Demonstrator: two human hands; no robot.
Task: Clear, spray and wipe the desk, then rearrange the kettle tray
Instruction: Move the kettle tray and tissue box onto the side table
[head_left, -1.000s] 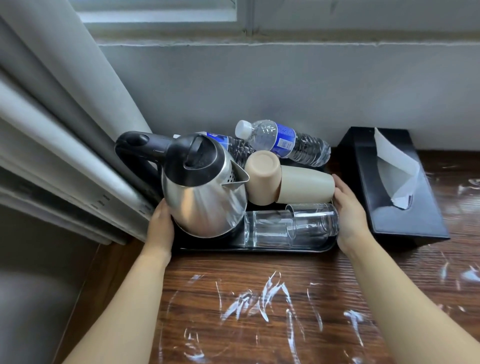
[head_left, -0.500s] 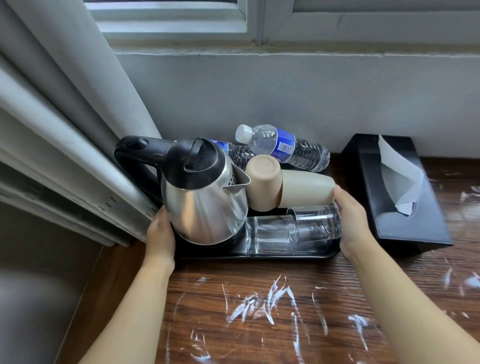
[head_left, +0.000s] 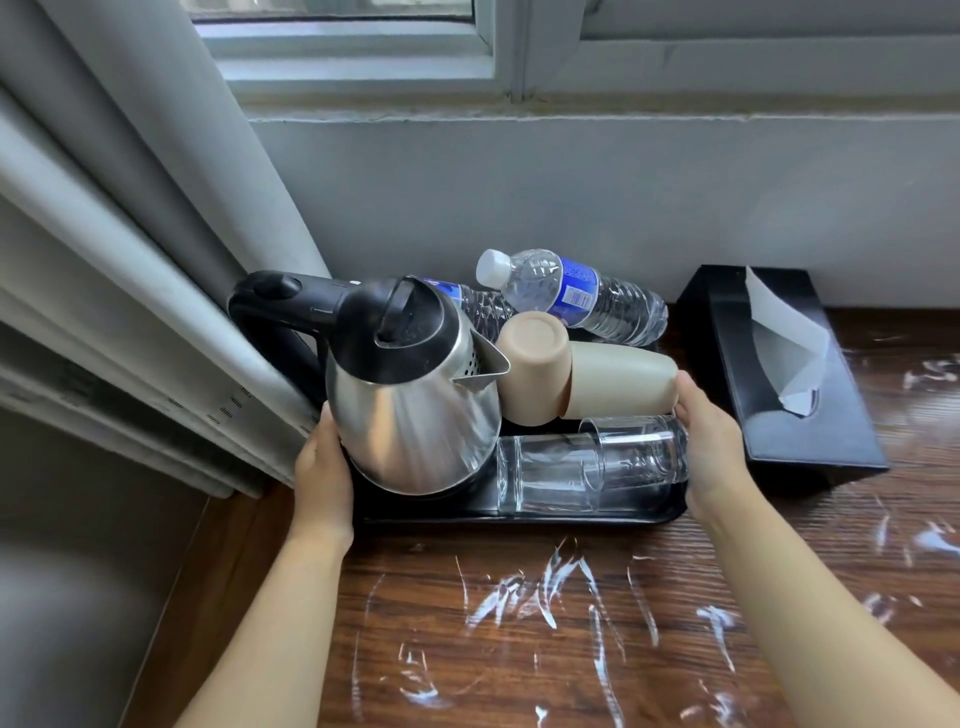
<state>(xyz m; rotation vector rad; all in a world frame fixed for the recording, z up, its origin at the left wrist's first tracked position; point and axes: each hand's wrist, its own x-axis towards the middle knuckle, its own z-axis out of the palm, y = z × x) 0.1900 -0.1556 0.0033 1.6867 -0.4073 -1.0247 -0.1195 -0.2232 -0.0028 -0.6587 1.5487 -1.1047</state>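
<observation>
Desk (head_left: 519, 649) of dark wood is stretching under my arms, streaked with white smears. Grey curtain (head_left: 130, 260) is hanging at left, touching the kettle handle. Black tray (head_left: 571, 514) is sitting against the wall — my left hand (head_left: 322, 467) is gripping its left end, my right hand (head_left: 711, 447) its right end. Steel kettle (head_left: 410, 405) is standing on it, left side. Black tissue box (head_left: 789, 374) is lying just beside the tray. Two water bottles (head_left: 576, 296), two beige cups (head_left: 576, 379) and two glasses (head_left: 587, 467) — all tipped over — are crowding the tray's right half.
</observation>
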